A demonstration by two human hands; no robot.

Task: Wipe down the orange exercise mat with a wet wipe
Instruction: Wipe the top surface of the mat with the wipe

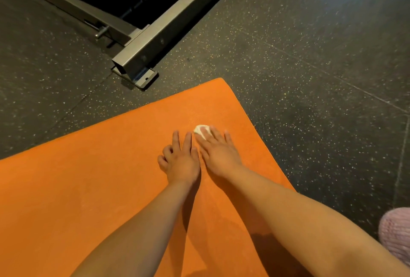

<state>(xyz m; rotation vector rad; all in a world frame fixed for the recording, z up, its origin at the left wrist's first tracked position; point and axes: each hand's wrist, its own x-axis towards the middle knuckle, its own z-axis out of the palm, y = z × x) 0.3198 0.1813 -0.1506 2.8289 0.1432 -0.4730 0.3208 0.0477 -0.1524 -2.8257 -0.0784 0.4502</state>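
Fig.: wiping in progress near the mat's far corner. Your right hand (218, 154) presses the wet wipe (200, 129), wadded small, onto the orange exercise mat (88, 177) w/ straight fingers (213, 134). Nothing is gripped, and the wipe shows only at the fingertips. Your left hand (183, 161) rests on the mat just beside the right, w/ two fingers straight, the outer ones bent under, holding nothing. Progress: no wet/dry boundary is visible, so the wiped area can't be read. Judged mid-task, w/ the broad near-left expanse prob. left to cover. Surface: the mat lies flat on a dark speckled rubber floor (310, 77). Room: a gym. A steel equipment frame (150, 39) stands near the mat's corner, not touching it. A pink knit item (397, 232) sits at the lower right edge.
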